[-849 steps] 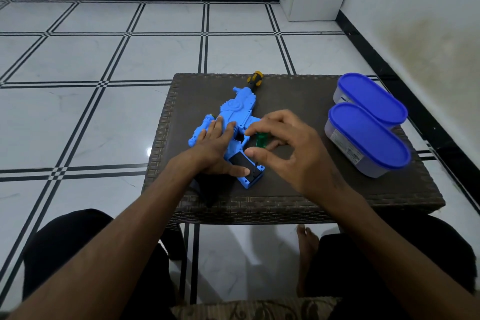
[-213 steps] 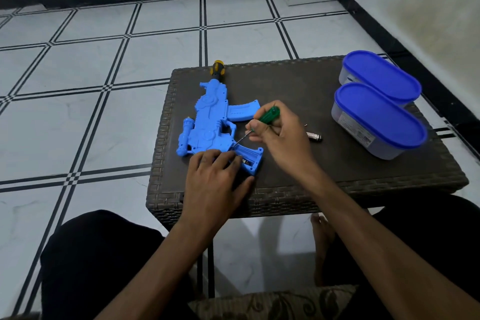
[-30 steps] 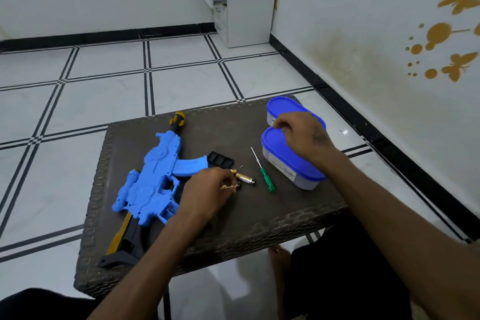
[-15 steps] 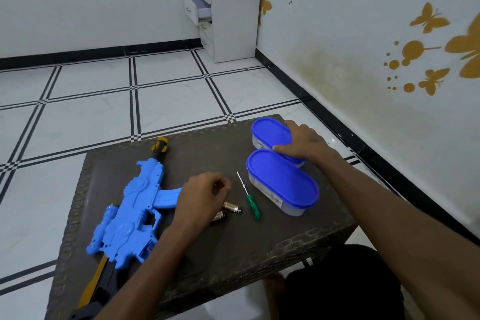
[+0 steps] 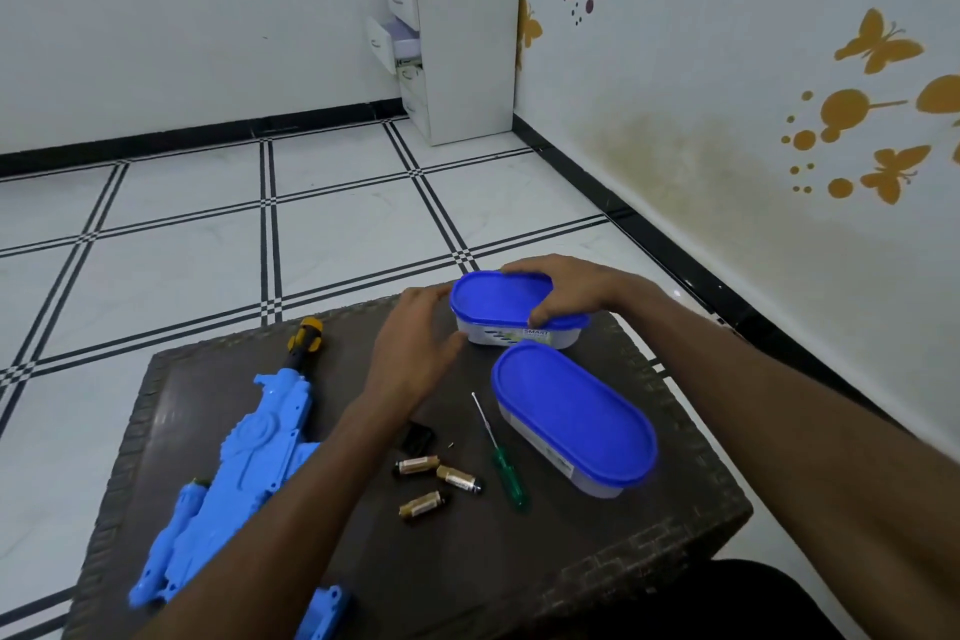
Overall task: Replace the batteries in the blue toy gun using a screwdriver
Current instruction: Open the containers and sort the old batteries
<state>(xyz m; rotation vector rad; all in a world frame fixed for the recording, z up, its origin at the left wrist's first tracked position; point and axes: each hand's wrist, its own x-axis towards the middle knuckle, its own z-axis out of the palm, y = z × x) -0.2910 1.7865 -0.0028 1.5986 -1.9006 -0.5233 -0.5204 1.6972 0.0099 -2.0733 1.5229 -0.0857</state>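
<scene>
The blue toy gun (image 5: 249, 473) lies flat on the left of the dark wicker table (image 5: 597, 556), its yellow-tipped muzzle pointing away from me. Three gold batteries (image 5: 439, 478) lie loose mid-table, beside a small black cover (image 5: 418, 437) and a green-handled screwdriver (image 5: 506, 468). My right hand (image 5: 566, 288) grips the blue lid of the far oval container (image 5: 506, 309), thumb on its near rim. My left hand (image 5: 415, 343) touches that container's left end with relaxed fingers, holding nothing I can see.
A second blue-lidded oval container (image 5: 574, 424) stands nearer, to the right of the screwdriver. A tiny screw (image 5: 451, 445) lies by the black cover. A white drawer unit (image 5: 452, 52) stands in the far corner, the wall runs along the right.
My left hand left the batteries and moved up to the far container's left end. My right hand has taken a firmer hold on that container's lid. The view tilted upward.
</scene>
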